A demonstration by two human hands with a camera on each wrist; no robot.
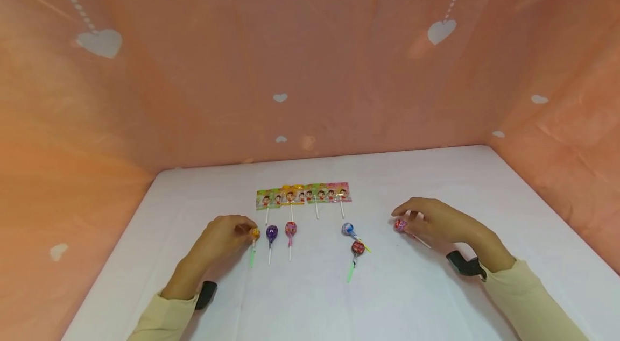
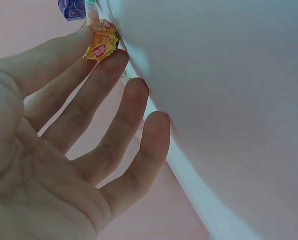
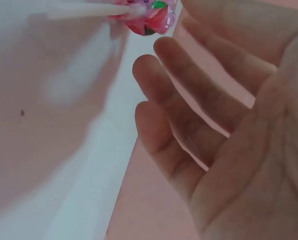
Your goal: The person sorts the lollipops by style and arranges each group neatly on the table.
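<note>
My left hand (image 1: 224,236) pinches the wrapped head of a yellow lollipop (image 1: 254,233) between thumb and forefinger. In the left wrist view, the other fingers are spread beside the yellow wrapper (image 2: 103,44). To the right of this hand lie a purple lollipop (image 1: 272,232) and a pink one (image 1: 290,228). My right hand (image 1: 438,220) has thumb and forefinger at the head of a red-and-pink lollipop (image 1: 400,225), its white stick pointing toward me. The right wrist view cuts off the thumb tip beside that lollipop (image 3: 151,17).
Behind, flat-wrapped lollipops in green, orange and pink packets (image 1: 293,195) form a row. A blue lollipop (image 1: 347,229) and a dark red one (image 1: 357,248) lie between the hands. Orange cloth with hearts (image 1: 310,61) walls the white table (image 1: 310,303).
</note>
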